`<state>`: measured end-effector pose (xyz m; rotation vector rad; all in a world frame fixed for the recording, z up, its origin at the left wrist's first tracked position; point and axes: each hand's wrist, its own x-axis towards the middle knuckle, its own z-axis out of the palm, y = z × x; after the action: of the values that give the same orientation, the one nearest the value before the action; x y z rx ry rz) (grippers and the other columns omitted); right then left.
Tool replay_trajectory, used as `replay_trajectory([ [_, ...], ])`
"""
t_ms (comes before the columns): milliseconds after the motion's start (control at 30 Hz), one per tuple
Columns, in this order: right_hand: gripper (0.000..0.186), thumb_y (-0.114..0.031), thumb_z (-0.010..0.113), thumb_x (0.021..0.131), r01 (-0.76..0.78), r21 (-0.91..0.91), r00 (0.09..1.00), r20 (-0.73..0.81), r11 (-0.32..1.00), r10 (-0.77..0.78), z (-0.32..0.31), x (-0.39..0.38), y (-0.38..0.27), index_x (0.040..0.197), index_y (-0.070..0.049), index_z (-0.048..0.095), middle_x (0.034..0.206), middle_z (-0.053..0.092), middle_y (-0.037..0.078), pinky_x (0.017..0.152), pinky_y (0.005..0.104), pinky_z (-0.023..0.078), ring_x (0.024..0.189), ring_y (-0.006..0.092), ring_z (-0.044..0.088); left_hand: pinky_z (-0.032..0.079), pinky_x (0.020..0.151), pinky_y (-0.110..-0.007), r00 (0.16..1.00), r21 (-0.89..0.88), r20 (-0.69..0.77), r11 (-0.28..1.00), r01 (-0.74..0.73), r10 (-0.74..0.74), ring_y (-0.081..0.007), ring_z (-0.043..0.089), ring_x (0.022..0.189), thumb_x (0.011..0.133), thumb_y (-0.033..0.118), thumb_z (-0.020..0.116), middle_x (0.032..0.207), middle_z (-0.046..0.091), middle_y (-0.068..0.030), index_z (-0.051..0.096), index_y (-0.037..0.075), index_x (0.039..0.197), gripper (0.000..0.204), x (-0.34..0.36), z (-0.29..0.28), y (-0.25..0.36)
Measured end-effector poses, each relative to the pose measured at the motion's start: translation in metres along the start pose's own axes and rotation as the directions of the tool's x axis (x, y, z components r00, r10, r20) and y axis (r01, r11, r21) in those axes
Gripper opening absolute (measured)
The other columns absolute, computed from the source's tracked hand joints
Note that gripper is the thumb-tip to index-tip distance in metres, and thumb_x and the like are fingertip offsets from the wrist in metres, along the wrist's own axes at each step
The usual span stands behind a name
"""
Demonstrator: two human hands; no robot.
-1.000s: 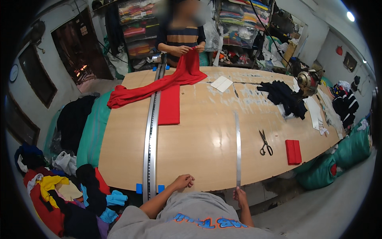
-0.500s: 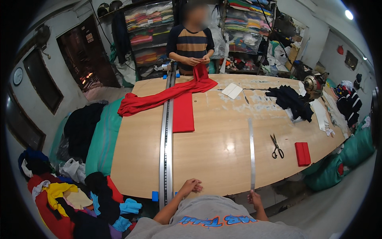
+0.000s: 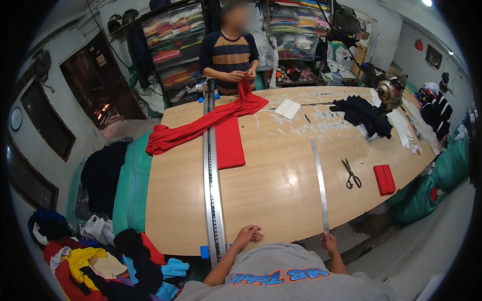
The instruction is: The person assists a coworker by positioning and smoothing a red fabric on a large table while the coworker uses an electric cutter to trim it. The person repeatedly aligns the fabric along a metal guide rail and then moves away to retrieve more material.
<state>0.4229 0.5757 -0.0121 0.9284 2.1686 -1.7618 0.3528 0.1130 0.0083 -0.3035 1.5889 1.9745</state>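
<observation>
My right hand [image 3: 330,243] is closed round the near end of a long metal ruler [image 3: 320,185], which lies across the table's front edge and points away from me. At the near edge of the wooden table [image 3: 271,200] rests my left hand [image 3: 249,234], fingers loosely bent and holding nothing. Left of it runs a long metal rail [image 3: 211,185] from front to back. A long red cloth [image 3: 201,123] drapes over that rail, its far end held up in both hands of a person [image 3: 231,55] across the table. Beneath it lies a flat red fabric piece [image 3: 230,150].
Right of the ruler lie black scissors [image 3: 351,173] and a folded red bundle [image 3: 384,179]. Farther back are a white folded piece [image 3: 287,109], dark fabric [image 3: 364,116] and a round-bodied machine [image 3: 390,92]. A heap of clothes [image 3: 100,266] and green sacks [image 3: 133,185] stand left.
My view has turned and tilted slightly, so the whole scene sits a little differently. The ruler stays in my right hand, and the other person still holds the red cloth.
</observation>
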Motion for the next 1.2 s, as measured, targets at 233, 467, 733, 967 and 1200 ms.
replay_trajectory([
  [233, 0.05, -0.049, 0.063, 0.105, 0.085, -0.086, 0.993, -0.081, 0.993, -0.092, 0.006, 0.007, 0.009, 0.086, -0.003, 0.069, 0.074, 0.07, 0.007, 0.051, 0.0285, 0.049, 0.057, 0.0132, 0.061, 0.063, 0.076, -0.032, 1.0, 0.019, 0.007, 1.0, 0.008, -0.008, -0.021, 0.077, 0.09, 0.115, 0.031, 0.047, 0.106, 0.077, -0.0184, 0.062, -0.001, 0.129, 0.038, 0.003, -0.003, -0.002],
  [467, 0.053, -0.045, 0.062, 0.105, 0.231, -0.482, 0.939, -0.117, 0.846, -0.323, 0.003, 0.009, 0.01, 0.082, 0.002, 0.071, 0.071, 0.071, 0.014, 0.059, 0.0411, 0.054, 0.064, 0.025, 0.07, 0.062, 0.078, -0.031, 1.0, 0.022, 0.011, 1.0, 0.007, -0.007, -0.0211, 0.077, 0.092, 0.114, 0.03, 0.048, 0.106, 0.077, -0.0182, 0.062, -0.001, 0.129, 0.037, 0.004, -0.003, -0.003],
  [733, 0.045, -0.041, 0.058, 0.105, 0.158, -0.706, 0.899, -0.186, 0.69, -0.396, 0.021, -0.029, -0.037, 0.094, -0.001, 0.076, 0.091, 0.072, 0.027, 0.075, 0.0583, 0.053, 0.088, 0.0516, 0.068, 0.061, 0.078, -0.029, 1.0, 0.03, -0.017, 0.999, -0.021, 0.022, -0.0188, 0.075, 0.088, 0.114, 0.028, 0.048, 0.104, 0.077, -0.0172, 0.062, -0.002, 0.129, 0.037, -0.003, 0.003, 0.002],
  [967, 0.042, -0.039, 0.057, 0.106, 0.133, -0.74, 0.915, -0.164, 0.659, -0.368, 0.021, -0.036, -0.051, 0.099, -0.002, 0.077, 0.095, 0.073, 0.027, 0.077, 0.0593, 0.053, 0.092, 0.0507, 0.069, 0.06, 0.074, -0.028, 0.998, 0.029, -0.029, 0.998, -0.063, 0.064, -0.017, 0.074, 0.084, 0.115, 0.027, 0.048, 0.101, 0.077, -0.0149, 0.063, -0.002, 0.127, 0.035, -0.001, 0.007, -0.003],
  [1200, 0.037, -0.035, 0.054, 0.107, 0.125, -0.781, 0.926, -0.129, 0.612, -0.355, 0.02, -0.033, -0.046, 0.109, -0.005, 0.076, 0.098, 0.074, 0.025, 0.081, 0.0589, 0.055, 0.094, 0.0493, 0.069, 0.06, 0.074, -0.029, 0.994, 0.068, -0.069, 0.995, -0.078, 0.083, -0.0179, 0.074, 0.083, 0.115, 0.027, 0.047, 0.098, 0.077, -0.0154, 0.063, -0.003, 0.126, 0.035, -0.003, 0.015, -0.001],
])
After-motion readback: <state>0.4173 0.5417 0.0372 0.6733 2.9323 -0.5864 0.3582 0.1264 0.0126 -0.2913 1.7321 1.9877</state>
